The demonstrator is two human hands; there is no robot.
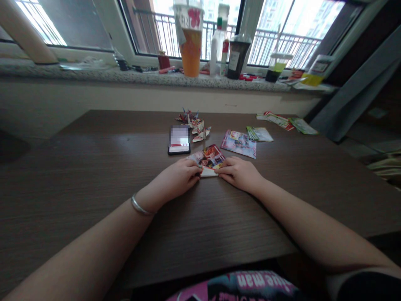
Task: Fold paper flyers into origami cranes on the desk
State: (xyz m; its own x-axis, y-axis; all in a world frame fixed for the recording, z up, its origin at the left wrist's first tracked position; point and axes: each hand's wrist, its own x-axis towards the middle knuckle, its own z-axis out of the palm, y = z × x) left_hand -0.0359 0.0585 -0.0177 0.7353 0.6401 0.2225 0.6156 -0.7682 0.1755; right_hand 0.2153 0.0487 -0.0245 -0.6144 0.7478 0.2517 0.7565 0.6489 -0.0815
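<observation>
A printed sheet of paper (210,157) lies on the dark wooden table, its near edge folded up to show a white strip. My left hand (181,175), below a silver bangle (139,205), pinches the left end of that fold. At the right end, the fingers of my right hand (240,172) are closed on the same paper. Just beyond my left hand lies a phone (179,149) with a lit screen. Several folded paper pieces (200,130) with pointed tips sit behind the phone.
A printed sheet stack (239,144) lies beyond my right hand, with green-and-white papers (260,133) beside it. More paper strips (277,120) are at the back right. On the stone windowsill (140,78) stand a large cup of orange drink (191,52), bottles and other cups.
</observation>
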